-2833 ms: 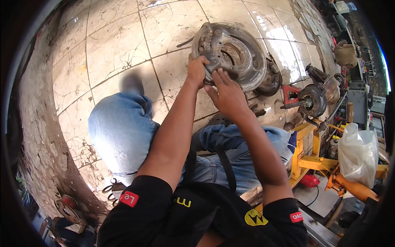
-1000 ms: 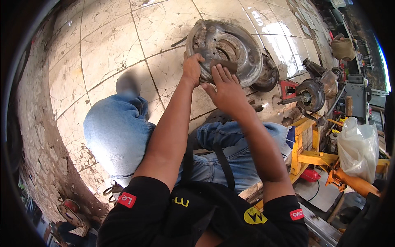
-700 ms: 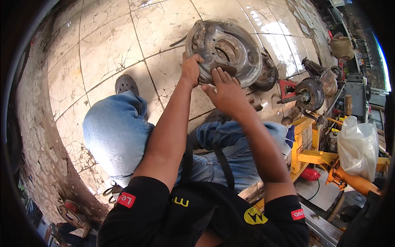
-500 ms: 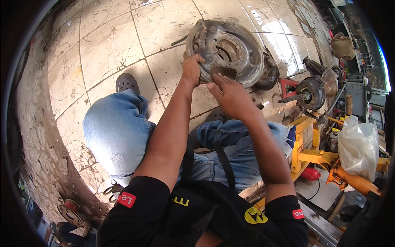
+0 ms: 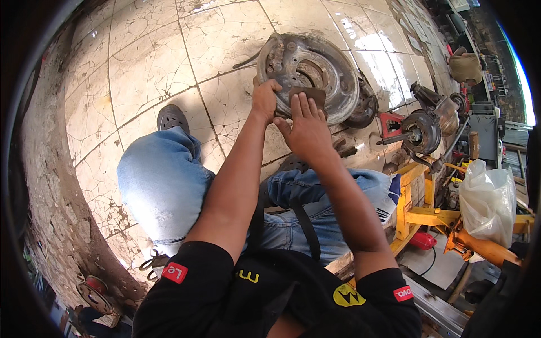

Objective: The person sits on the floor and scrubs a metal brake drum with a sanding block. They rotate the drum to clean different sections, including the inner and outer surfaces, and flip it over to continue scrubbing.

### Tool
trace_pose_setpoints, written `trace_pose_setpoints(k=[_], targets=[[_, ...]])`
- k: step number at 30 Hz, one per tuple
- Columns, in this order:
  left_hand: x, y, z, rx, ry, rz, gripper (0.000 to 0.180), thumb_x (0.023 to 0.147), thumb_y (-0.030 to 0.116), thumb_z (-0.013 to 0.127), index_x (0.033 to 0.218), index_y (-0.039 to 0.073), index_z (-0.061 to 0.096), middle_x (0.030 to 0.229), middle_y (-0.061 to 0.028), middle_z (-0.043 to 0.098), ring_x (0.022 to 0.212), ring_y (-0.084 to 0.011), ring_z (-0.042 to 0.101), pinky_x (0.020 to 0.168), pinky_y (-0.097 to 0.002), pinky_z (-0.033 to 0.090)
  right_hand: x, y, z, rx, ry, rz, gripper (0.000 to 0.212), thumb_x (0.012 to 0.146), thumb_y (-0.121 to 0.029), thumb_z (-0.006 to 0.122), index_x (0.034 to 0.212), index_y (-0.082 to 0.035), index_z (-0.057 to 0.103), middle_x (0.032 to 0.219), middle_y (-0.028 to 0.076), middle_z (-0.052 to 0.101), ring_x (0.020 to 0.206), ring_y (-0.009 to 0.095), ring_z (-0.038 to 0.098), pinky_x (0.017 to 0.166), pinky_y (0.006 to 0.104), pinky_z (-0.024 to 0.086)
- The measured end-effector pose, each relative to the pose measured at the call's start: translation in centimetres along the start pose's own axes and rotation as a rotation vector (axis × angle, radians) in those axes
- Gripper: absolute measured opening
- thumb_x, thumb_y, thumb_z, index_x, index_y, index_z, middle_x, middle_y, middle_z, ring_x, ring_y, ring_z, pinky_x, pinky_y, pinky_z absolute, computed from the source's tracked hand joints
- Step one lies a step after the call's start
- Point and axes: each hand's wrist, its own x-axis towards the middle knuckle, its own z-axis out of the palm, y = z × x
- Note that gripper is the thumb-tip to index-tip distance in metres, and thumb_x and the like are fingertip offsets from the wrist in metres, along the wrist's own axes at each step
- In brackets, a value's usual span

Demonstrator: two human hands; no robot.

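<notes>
A round grey metal brake backing plate [image 5: 342, 93], with a large hole in its middle, stands tilted on the floor ahead of me. My left hand [image 5: 265, 101] is closed round its near left rim. A brown piece of sandpaper [image 5: 315, 97] lies against the plate's near face. Flat on the sandpaper, my right hand [image 5: 309, 132] presses with its fingers stretched out. The palm side and the lower part of the sandpaper are hidden under this hand.
A second dark round plate [image 5: 365, 107] lies just behind on the right. Further right are a red stand [image 5: 390, 124], a hub assembly [image 5: 420, 132], a yellow frame [image 5: 414, 214] and a plastic bag [image 5: 487, 194]. Cracked tiles [image 5: 146, 73] cover the floor.
My right hand has slid a little left and away from me over the plate, and more of the sandpaper shows. The left hand keeps its grip on the rim. The view has shifted slightly.
</notes>
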Motion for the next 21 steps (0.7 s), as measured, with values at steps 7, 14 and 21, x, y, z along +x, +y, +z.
trace_pose_setpoints(k=[7,14,21], targets=[[-0.8,1.0,-0.2,-0.114,0.025,-0.166,0.023,0.082,0.015,0.052,0.073,-0.004,0.061,0.075,-0.0069,0.06,0.072,-0.0171,0.053,0.071,-0.0323,0.045,-0.1,-0.3,-2.7,0.163,-0.285,0.037,0.073,0.096,-0.054,0.043,0.135,0.008,0.045,0.137,0.028,0.049,0.126,0.043,0.048,0.107,0.0498,0.035],[1.2,-1.8,-1.5,0.176,-0.017,0.085,0.02,0.08,0.015,0.053,0.073,-0.003,0.061,0.077,-0.0078,0.061,0.071,-0.0196,0.055,0.071,-0.0323,0.046,0.4,-0.7,-2.5,0.08,-0.298,0.106,0.074,0.097,-0.055,0.041,0.135,0.009,0.044,0.136,0.029,0.05,0.124,0.043,0.05,0.105,0.0499,0.037],[0.3,-1.4,0.4,0.0,0.002,-0.017,0.015,0.079,0.012,0.052,0.078,-0.001,0.06,0.079,-0.008,0.06,0.071,-0.02,0.057,0.068,-0.0332,0.05,-0.5,-0.4,-0.1,-0.073,-0.023,0.128,0.068,0.097,-0.052,0.041,0.129,0.007,0.051,0.131,0.028,0.054,0.122,0.043,0.052,0.104,0.0493,0.039]])
